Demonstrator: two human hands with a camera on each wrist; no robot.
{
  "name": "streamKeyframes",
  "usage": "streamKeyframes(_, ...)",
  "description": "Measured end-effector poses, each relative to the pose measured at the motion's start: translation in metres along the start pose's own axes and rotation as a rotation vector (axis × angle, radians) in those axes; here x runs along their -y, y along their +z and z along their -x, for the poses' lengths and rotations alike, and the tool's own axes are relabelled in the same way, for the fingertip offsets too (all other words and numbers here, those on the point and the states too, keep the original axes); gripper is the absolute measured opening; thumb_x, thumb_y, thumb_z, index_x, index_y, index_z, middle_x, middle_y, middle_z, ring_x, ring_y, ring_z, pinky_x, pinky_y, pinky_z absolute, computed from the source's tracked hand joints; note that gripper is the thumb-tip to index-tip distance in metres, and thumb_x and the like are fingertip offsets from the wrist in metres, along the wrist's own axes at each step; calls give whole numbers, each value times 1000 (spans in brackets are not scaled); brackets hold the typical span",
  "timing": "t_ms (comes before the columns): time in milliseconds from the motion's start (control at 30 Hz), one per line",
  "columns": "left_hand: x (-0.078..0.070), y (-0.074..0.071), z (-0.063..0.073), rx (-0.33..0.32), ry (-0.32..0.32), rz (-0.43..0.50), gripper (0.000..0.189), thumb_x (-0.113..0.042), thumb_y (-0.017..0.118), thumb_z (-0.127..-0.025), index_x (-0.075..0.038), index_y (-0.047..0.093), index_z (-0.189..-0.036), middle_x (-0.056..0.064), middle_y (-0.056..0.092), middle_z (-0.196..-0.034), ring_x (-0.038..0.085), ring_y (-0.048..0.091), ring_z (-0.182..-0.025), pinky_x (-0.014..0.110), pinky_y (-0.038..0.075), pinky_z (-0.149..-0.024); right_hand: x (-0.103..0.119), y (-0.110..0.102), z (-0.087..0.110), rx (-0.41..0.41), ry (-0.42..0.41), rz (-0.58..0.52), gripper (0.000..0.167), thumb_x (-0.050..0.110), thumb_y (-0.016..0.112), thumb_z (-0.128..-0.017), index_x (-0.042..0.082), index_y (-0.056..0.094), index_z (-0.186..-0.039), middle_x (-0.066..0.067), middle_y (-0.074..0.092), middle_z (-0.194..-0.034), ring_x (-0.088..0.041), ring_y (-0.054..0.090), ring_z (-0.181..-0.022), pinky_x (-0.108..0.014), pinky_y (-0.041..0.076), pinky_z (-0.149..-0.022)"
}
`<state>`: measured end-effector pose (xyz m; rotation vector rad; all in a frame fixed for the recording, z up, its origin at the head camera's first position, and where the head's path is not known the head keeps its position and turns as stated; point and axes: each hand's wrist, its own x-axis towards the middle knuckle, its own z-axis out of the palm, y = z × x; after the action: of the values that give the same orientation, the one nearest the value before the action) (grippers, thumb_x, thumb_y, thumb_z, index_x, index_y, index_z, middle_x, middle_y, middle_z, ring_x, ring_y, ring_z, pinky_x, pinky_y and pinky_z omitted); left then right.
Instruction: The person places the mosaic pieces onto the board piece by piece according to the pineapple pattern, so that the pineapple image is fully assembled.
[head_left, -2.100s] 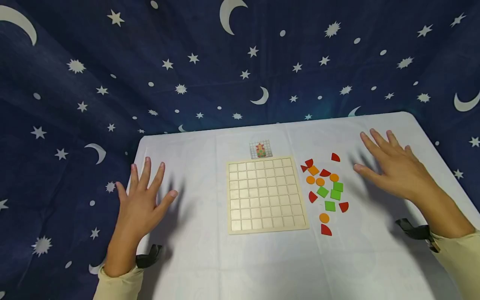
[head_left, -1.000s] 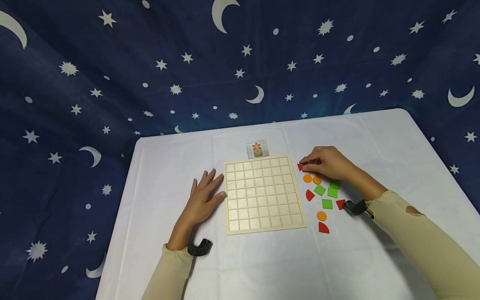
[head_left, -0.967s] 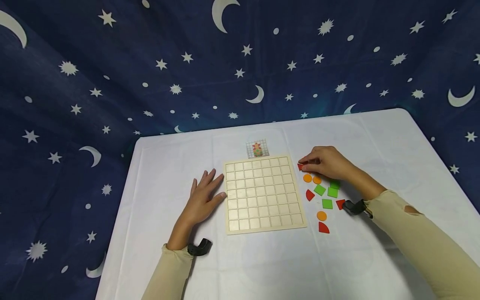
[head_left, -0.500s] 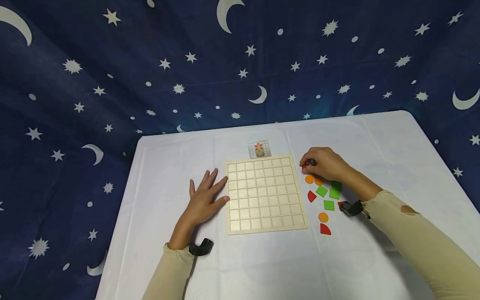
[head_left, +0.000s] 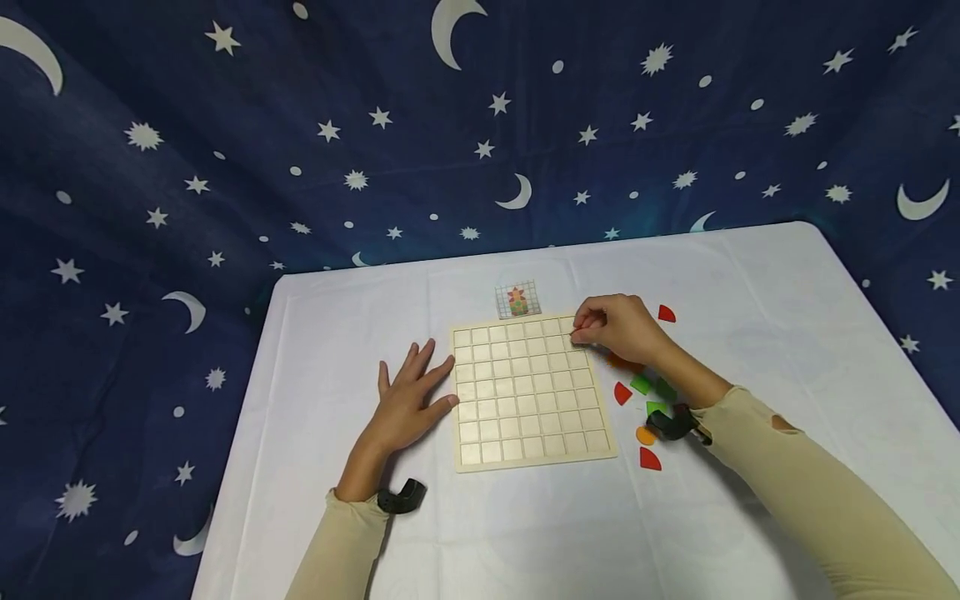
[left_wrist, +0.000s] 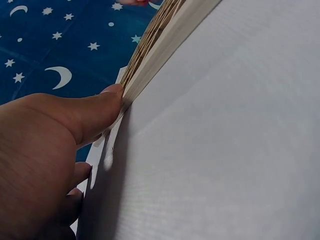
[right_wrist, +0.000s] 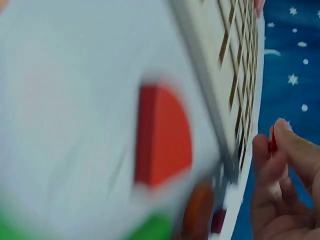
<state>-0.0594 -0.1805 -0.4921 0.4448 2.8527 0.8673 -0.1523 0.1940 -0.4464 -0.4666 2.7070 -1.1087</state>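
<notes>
My left hand [head_left: 405,408] lies at the left side of the cream grid board [head_left: 536,464]. Its fingers are spread, and in the left wrist view the thumb [left_wrist: 102,110] touches the board's edge. Over the board's far right corner, my right hand [head_left: 621,323] pinches a small red piece [right_wrist: 272,140] between thumb and finger. The fingers hide most of that piece, so its exact shape cannot be told. Loose red quarter circles [head_left: 650,459], green squares [head_left: 641,384] and orange discs [head_left: 645,435] lie right of the board, partly covered by the right arm.
A small card [head_left: 517,300] with a coloured pattern on a grid lies just beyond the board's far edge. One red quarter circle [head_left: 667,314] sits apart at the far right. White cloth [head_left: 360,317] covers the table; a star-patterned dark blue curtain [head_left: 420,150] hangs behind.
Both hands have come in from the table's sides. The right hand took a red piece from the loose ones and moved left over the board's corner. The left hand has stayed at the board's edge lately.
</notes>
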Motion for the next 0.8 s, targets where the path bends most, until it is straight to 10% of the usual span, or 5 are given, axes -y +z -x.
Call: streamKeyframes(800, -2, -2, 0, -12, 11, -14, 64, -46, 68, -96, -24, 50, -153, 8, 24, -170, 35, 11, -160, 73, -8, -117, 40, 52, -40, 181, 178, -290, 11, 16, 82, -87, 12, 78, -96, 0, 74, -80, -17, 62, -70, -29, 48, -64)
